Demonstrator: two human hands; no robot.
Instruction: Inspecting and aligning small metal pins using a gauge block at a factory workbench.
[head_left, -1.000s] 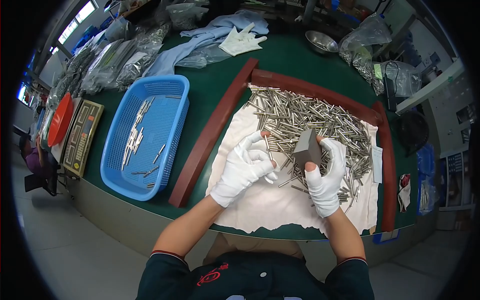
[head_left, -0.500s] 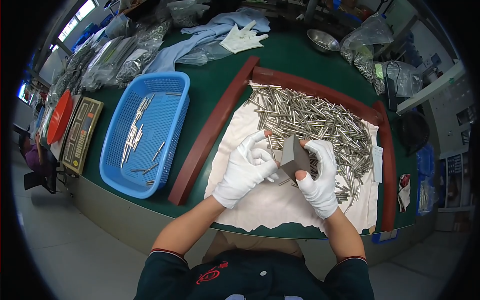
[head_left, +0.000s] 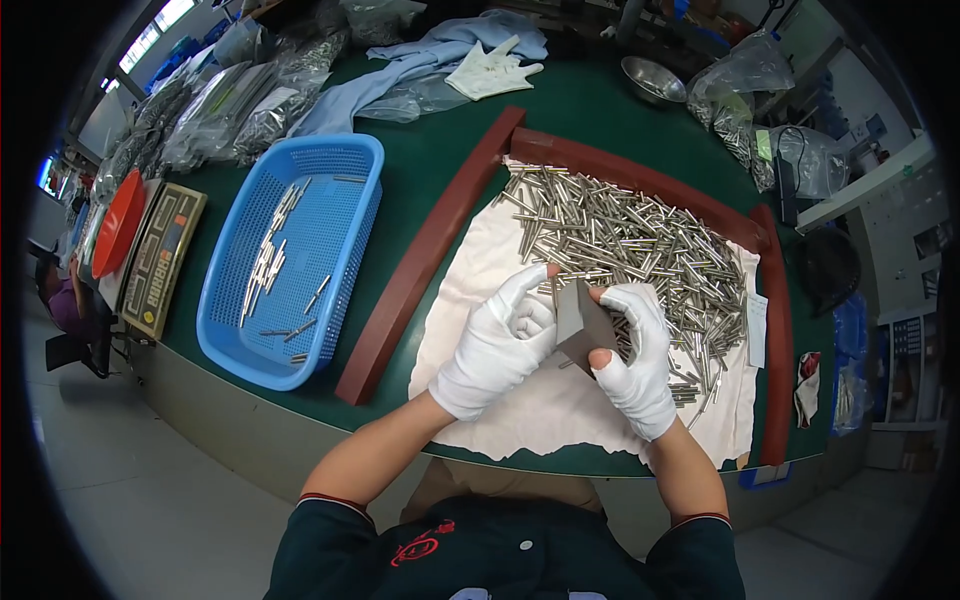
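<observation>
My right hand [head_left: 640,365], in a white glove with bare fingertips, grips a flat grey rectangular block [head_left: 584,325] between thumb and fingers. My left hand [head_left: 505,340], gloved alike, is closed at the block's left side. A thin metal pin [head_left: 555,288] shows upright at its fingertips, close against the block; its lower part is hidden. Behind and right of both hands spreads a large heap of short metal pins [head_left: 620,225]. The heap lies on a pale cloth [head_left: 480,400] over the green table.
Dark red bars [head_left: 430,260] frame the cloth on three sides. To the left stands a blue basket [head_left: 365,230] with several pins inside, and beyond it a scale [head_left: 165,260] and a red tray [head_left: 118,225]. A metal bowl [head_left: 655,80] and a white glove [head_left: 490,70] lie at the back.
My left hand has come closer to the block, with its fingers curled in more. The block has turned slightly and shifted a little down in my right hand.
</observation>
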